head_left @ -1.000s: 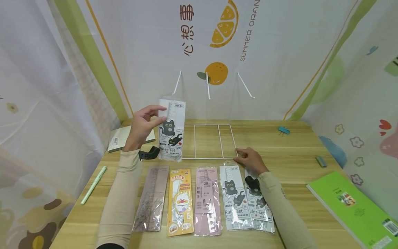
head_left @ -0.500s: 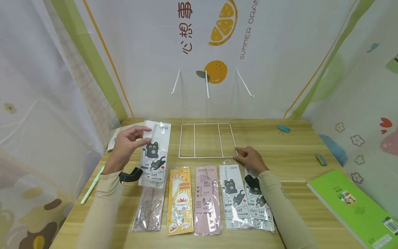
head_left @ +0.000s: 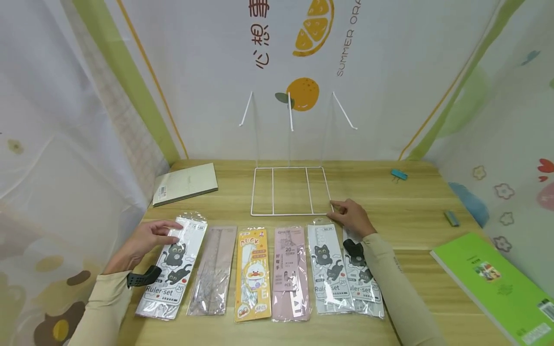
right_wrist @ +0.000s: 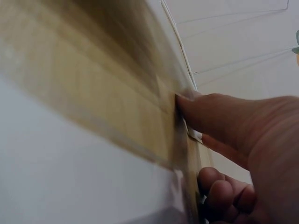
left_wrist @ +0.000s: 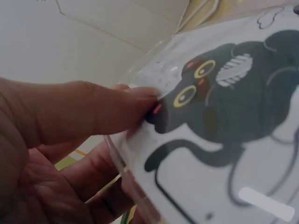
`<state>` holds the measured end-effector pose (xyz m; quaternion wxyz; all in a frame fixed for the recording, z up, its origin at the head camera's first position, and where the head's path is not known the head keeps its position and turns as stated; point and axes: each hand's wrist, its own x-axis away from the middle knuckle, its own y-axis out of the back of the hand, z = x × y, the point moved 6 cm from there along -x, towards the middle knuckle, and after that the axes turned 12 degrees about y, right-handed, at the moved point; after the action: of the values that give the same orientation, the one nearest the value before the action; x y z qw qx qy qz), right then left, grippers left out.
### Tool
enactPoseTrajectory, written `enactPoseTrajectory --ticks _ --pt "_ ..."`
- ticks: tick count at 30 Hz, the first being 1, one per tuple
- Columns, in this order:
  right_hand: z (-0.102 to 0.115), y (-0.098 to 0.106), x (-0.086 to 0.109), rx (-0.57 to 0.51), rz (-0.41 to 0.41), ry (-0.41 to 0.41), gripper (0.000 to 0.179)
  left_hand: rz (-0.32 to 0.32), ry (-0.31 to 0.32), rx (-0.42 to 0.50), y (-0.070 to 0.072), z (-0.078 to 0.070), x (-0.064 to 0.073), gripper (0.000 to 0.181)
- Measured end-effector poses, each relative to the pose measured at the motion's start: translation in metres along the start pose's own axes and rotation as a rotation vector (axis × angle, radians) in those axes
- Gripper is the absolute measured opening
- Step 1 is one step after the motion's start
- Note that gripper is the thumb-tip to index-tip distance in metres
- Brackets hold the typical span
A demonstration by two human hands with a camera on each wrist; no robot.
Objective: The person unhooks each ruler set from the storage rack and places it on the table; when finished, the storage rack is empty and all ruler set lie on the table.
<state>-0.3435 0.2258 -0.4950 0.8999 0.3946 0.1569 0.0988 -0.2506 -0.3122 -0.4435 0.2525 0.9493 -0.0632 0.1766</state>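
Observation:
At the left of the table, my left hand pinches the upper left edge of a clear-wrapped ruler set with black cats printed on it. In the left wrist view, the thumb presses on the printed face of the ruler set and the other fingers lie behind. My right hand holds the front right corner of a white wire display rack, thumb and forefinger at the wire. Three bare prongs jut from the rack's upper part. The right wrist view is blurred by a packet close to the lens.
A row of packets lies along the front: a mauve ruler set, a yellow duck one, a pink one and two cat ones. A notebook, green book, blue binder clip and eraser surround them.
My left hand has carried the cat ruler set down and leftward from beside the rack to the table, left of the mauve packet. The right hand has stayed at the rack's corner.

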Motion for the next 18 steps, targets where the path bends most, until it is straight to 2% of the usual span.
enactPoseTrajectory --ticks 8,15,18 --pt "-0.001 0.002 0.0 -0.016 0.004 -0.011 0.055 -0.027 0.065 -0.095 -0.008 0.019 -0.005 0.04" --pt "-0.002 0.0 -0.001 0.004 0.011 0.005 0.054 -0.134 0.041 -0.196 -0.013 0.022 -0.005 0.032" --pt "-0.002 0.001 -0.001 0.002 0.011 -0.001 0.054 -0.169 0.006 -0.255 -0.015 0.021 -0.004 0.028"
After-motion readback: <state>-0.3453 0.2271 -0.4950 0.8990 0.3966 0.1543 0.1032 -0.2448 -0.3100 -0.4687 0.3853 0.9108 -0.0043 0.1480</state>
